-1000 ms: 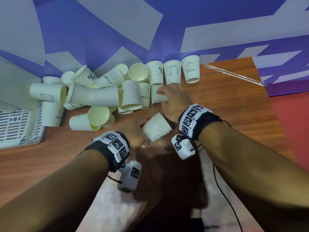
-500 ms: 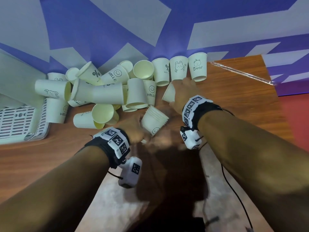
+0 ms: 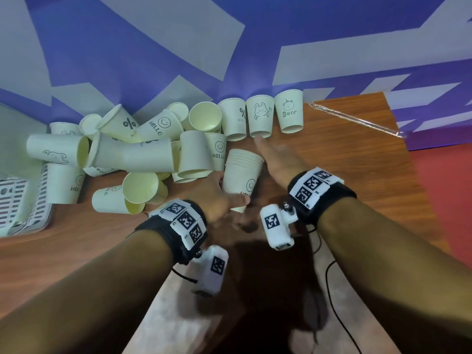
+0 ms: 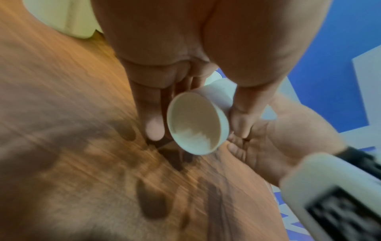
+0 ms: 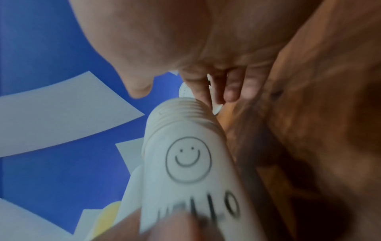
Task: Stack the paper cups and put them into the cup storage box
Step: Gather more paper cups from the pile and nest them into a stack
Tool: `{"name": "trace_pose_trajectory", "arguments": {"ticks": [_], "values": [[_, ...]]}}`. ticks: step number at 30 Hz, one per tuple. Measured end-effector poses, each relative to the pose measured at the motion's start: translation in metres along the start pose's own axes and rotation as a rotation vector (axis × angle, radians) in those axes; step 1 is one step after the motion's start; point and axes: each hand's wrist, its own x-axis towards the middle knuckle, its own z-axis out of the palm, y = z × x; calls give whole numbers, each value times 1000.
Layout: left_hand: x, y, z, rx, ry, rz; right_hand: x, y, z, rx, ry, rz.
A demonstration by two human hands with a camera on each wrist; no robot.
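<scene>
Cup stack, "HELLO" smiley, gripped by left hand.

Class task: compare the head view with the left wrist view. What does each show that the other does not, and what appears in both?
Only the head view shows the pile of loose cups, the three upside-down cups standing by the wall, the white basket, the stack's ridged rims and smiley print, and the right hand's fingers stretched toward the rabbit cup.

Only the left wrist view looks into the stack's open mouth.

Both show the left hand holding the cup stack over the wooden table.
</scene>
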Motion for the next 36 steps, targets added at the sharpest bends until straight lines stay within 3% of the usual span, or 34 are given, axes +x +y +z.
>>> {"name": "trace_pose_trajectory", "arguments": {"ticks": [3,5,9,13,20,23,31,33,36], "values": [[8,-1,2,-15,-7,-13,35,-14,-10,-158,250,-22],[13,-1,2,38,1,2,56,-25,-15,-212,294,15],[20,-7,2,252,14,63,84,-41,-11,-311,253,91],[26,-18,0,237,18,31,91,-37,2,-286,218,117],[23,-19,0,249,-10,46,60,6,7,288,168,125],[15,-9,1,270,-15,49,37,21,5,401,144,106],[18,-1,19,58,-37,61,1,20,-6,150,-59,62],[25,-2,21,67,-54,78,8,14,-16,53,58,12],[32,-6,27,97,-75,90,38,6,-34,20,375,21]]}}
